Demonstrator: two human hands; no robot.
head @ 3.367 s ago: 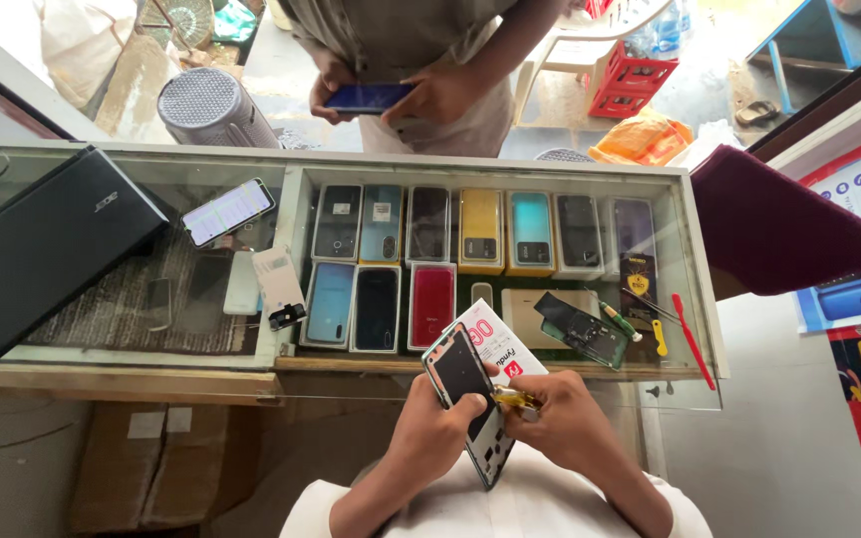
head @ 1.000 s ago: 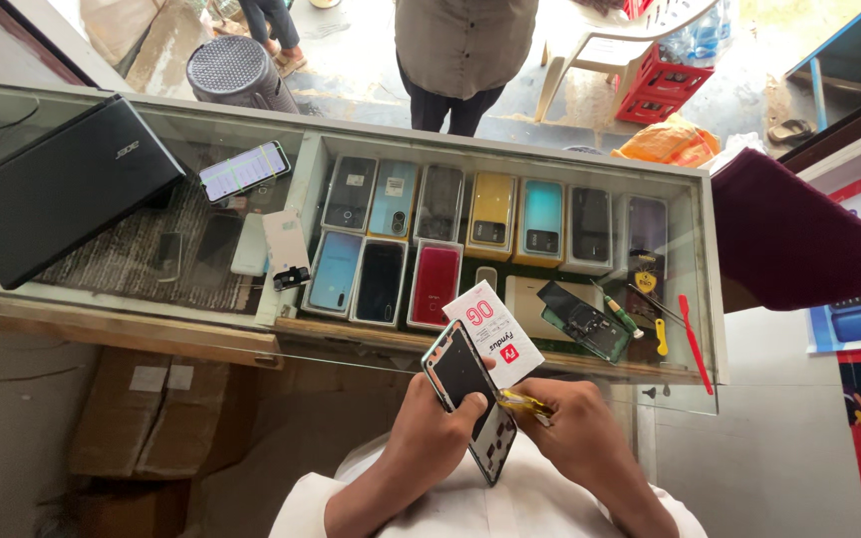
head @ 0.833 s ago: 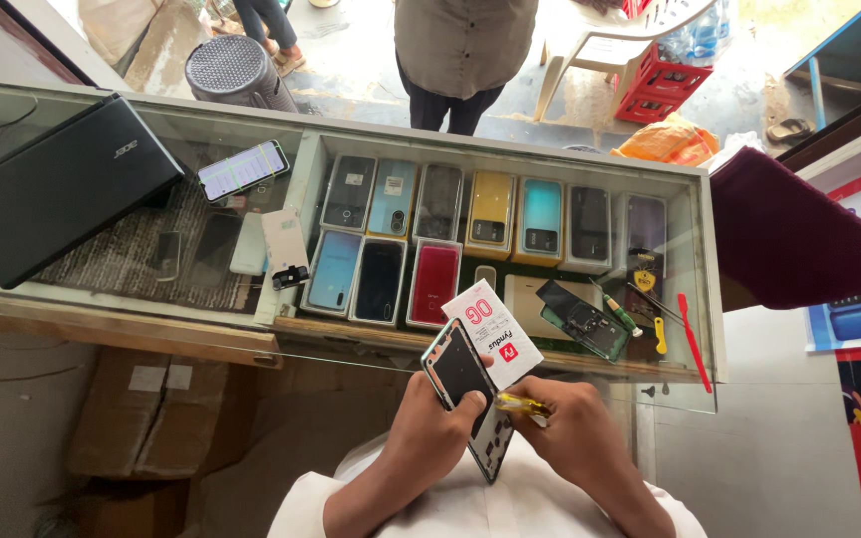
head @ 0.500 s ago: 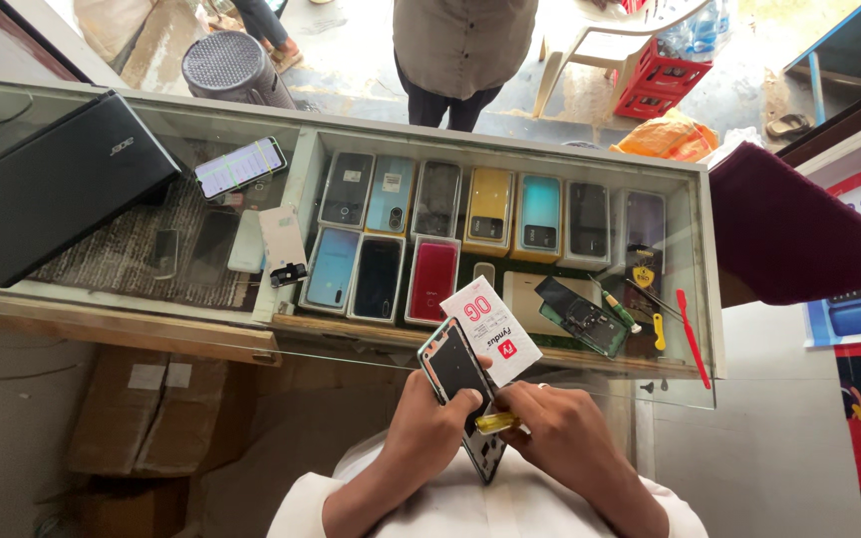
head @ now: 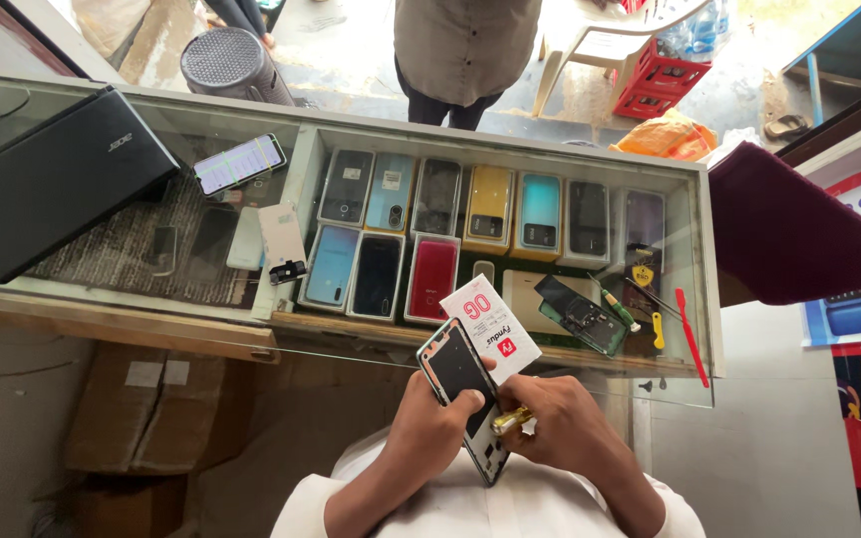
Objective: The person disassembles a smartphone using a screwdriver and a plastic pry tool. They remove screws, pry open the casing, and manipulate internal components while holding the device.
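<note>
My left hand [head: 433, 430] grips an opened phone [head: 457, 372] with its back cover off, thumb lying across its dark inside. My right hand [head: 562, 430] holds a small screwdriver with a yellow-gold handle [head: 508, 420], its tip against the phone's lower half. Both hands are close to my chest, just in front of the glass counter [head: 201, 299]. A small white box with red print [head: 490, 327] lies on the counter edge right behind the phone.
Under the glass are rows of phone back covers [head: 435, 234]. A closed black laptop [head: 52, 179] and a lit phone [head: 240, 163] lie at left. Tools and a circuit board [head: 582, 314] lie at right. A person [head: 465, 50] stands beyond the counter. Cardboard boxes [head: 151, 408] sit below.
The person behind the counter has lowered the phone they held and stepped closer. My hands shifted slightly on the phone; the screwdriver stays against it.
</note>
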